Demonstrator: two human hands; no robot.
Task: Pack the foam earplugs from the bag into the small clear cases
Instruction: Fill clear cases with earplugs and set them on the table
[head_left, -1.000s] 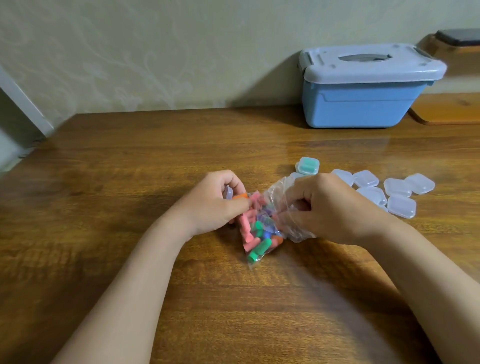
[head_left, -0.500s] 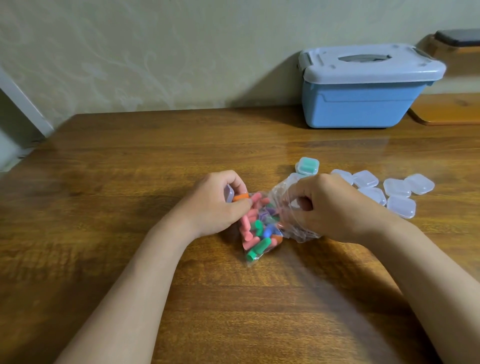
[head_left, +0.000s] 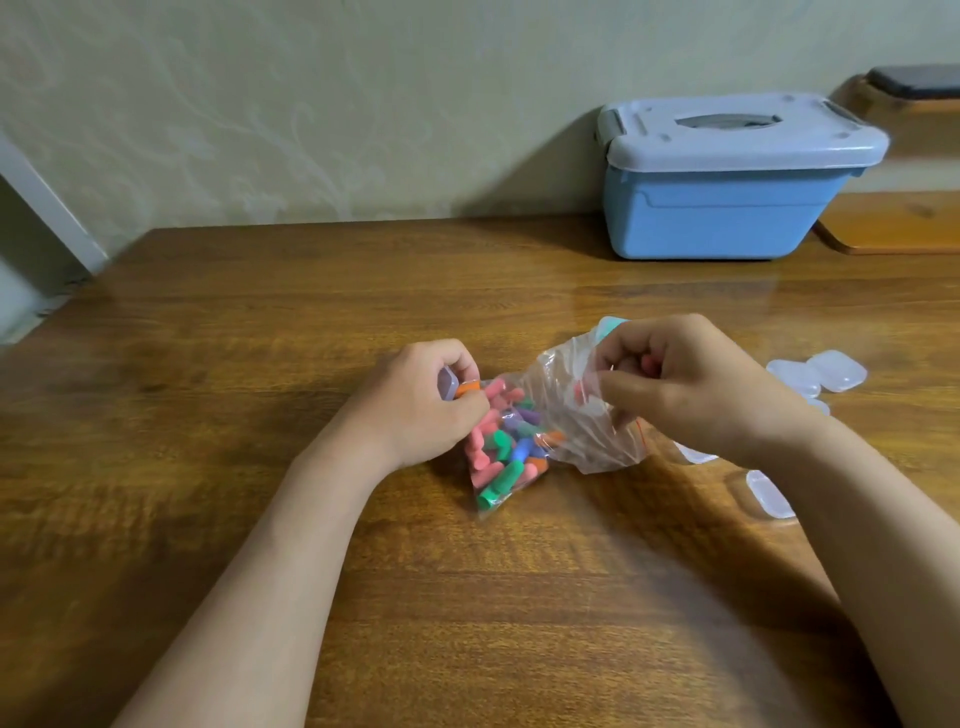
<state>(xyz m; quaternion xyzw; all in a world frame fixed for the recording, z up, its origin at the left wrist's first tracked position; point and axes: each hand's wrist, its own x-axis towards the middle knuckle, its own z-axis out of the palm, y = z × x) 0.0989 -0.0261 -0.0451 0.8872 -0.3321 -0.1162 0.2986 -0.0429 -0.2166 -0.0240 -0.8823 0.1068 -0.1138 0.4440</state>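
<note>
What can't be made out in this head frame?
All in the head view.
The small case in the left hand: fingers cover most of it, so the lid state is unclear.
The teal case: mostly behind the right hand and the bag.
The loose clear cases: the right forearm covers some, so no count.
The dark object, top right: cut by the frame edge.

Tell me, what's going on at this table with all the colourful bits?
A person is packing foam earplugs. The left hand holds a small clear plastic case with an orange foam earplug at its edge. The right hand grips the loose end of a clear plastic bag of colourful foam earplugs lying on the brown wooden table. More clear cases lie to the right.
</note>
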